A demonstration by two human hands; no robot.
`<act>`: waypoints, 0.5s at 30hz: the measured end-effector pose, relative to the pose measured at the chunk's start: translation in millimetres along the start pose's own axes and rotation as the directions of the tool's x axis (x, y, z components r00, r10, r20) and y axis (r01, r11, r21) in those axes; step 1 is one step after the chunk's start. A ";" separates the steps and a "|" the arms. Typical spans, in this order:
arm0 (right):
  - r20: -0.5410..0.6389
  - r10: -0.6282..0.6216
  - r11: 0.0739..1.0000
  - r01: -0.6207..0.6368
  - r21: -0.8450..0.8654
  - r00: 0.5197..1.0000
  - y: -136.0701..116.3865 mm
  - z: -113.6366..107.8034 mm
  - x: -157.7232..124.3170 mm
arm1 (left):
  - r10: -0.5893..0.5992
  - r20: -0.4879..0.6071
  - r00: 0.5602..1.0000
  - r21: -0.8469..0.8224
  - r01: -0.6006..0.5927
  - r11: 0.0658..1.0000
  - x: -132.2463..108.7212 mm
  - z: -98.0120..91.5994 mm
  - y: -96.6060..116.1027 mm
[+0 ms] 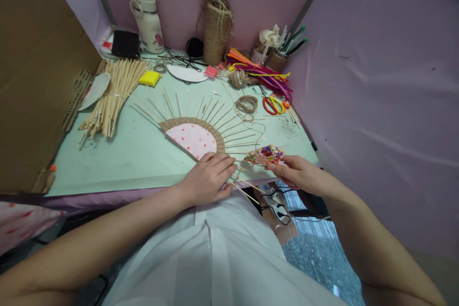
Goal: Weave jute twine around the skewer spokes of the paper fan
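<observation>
Fabric scrap (pixel 266 156) pinched in right hand (pixel 298 173), left hand (pixel 209 178) flat, open, on woven disc (pixel 191 137) w/ sticks (pixel 234 130).

Inspector A: Any legible text, labels, brands or numbers?

Inspector B: None readable. The white flask (pixel 148 19) at the upper left of the frame carries a pink mark on its side, too small to make out. The patterned cloth piece (pixel 266 155) at centre right shows a floral print only, no lettering.
</observation>
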State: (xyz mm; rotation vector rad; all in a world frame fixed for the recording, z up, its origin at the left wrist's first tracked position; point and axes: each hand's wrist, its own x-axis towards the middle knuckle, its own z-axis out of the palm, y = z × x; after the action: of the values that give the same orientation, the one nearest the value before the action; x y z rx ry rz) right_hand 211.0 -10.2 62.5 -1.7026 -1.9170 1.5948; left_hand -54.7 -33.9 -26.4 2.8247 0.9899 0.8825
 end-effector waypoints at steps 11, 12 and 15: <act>0.013 -0.017 0.995 0.019 -0.103 1.000 -2.3 -1.9 6.5 | -0.012 0.002 1.000 -0.018 0.012 1.000 0.1 0.9 0.4; 0.010 -0.024 0.993 0.025 -0.112 1.000 -2.9 -1.9 6.5 | -0.012 0.005 1.000 -0.018 0.012 1.000 0.1 1.1 0.3; 0.003 -0.031 0.990 0.031 -0.141 1.000 -4.2 -1.9 6.7 | -0.009 0.001 1.000 -0.006 0.009 1.000 -0.1 1.4 0.2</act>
State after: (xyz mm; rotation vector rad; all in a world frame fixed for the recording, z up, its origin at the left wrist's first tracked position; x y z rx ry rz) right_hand 207.2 -3.1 62.9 -1.7132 -2.0916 1.4819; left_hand -54.0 -33.9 -27.6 2.8131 0.9980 0.8820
